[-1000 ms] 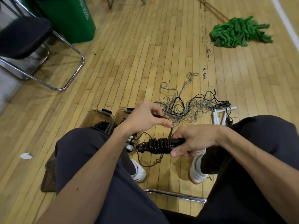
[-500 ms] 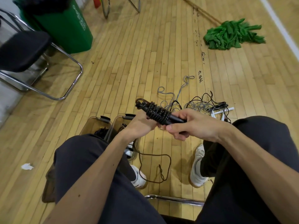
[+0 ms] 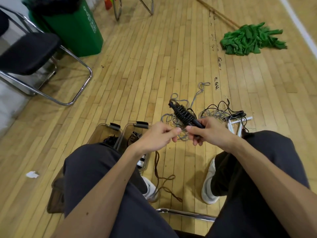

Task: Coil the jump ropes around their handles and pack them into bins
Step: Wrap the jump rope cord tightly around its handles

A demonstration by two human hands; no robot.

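The left hand [image 3: 159, 136] sits just left of centre frame, its forearm coming up over the left thigh. Its fingers are curled in and the thumb presses on the forefinger in a tight pinch. The loose cord [image 3: 164, 182] drops out from under that hand and trails to the floor between the shoes. The hand is pinching that cord, though the contact itself is tucked behind the knuckles. Right beside it, fingertips almost meeting, the right hand [image 3: 209, 133] wraps round the bare lower end of the coiled handles [image 3: 184, 115], thumb on top, fingers curled beneath.

Half a second ago the left hand was tucked under the coil, up against the wraps; now it has come away to the left, clear of the bundle. A second ago the bundle lay level and lower in the frame. Now it tilts with its tip pointing to the upper left, much as it did half a second back.

The black wraps stand clear beyond the right hand's fingers, and only the butt end is in the grip. Lower left of the hands, two clear bins [image 3: 103, 129] stand side by side by the left knee, with dark ropes inside. Behind the bundle, right of centre, the rope tangle [image 3: 216, 113] lies on the boards.
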